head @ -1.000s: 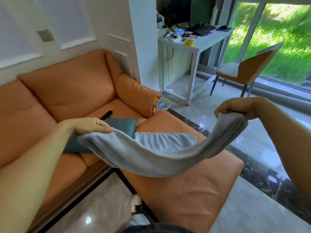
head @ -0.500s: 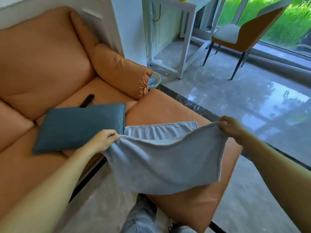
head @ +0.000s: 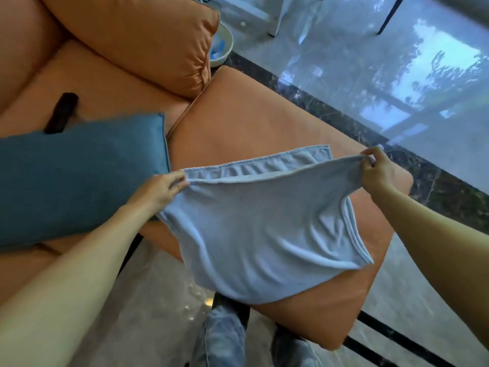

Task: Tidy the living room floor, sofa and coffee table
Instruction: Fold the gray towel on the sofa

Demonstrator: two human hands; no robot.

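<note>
Sofa (head: 238,123) — grey towel (head: 259,229) in left hand (head: 158,192) and right hand (head: 375,173)

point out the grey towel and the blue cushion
light grey fabric towel (head: 259,234), head view, middle of its draped front
blue rectangular fabric cushion (head: 79,178), head view, centre of its top face

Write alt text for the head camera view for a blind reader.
The left hand and right hand pinch the top corners of a pale blue towel, holding it over an orange sofa seat. A blue cushion lies beside the left hand.
</note>
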